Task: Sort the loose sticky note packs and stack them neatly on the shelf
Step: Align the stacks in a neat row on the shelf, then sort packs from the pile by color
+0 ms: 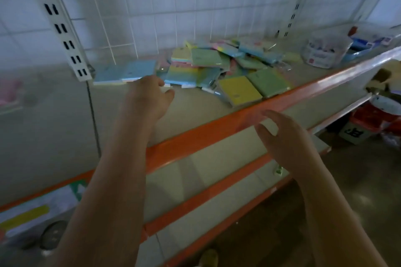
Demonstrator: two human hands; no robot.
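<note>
A loose heap of sticky note packs [219,60] in green, yellow, blue and pink lies across the middle of the top shelf [191,102]. Two light blue packs [128,70] sit side by side at the heap's left. A yellow pack [239,91] and a green pack [269,83] lie nearest the orange front rail. My left hand [147,97] reaches over the shelf, its fingertips at the front edge of the blue packs, fingers hidden from here. My right hand [284,141] hovers in front of the orange rail, fingers loosely spread, holding nothing.
A clear tub [325,50] with small items stands at the right of the shelf, with blue packaged goods [364,43] behind it. A white wire grid [195,6] backs the shelf. Lower orange-edged shelves [206,199] and red goods [377,119] are below and right.
</note>
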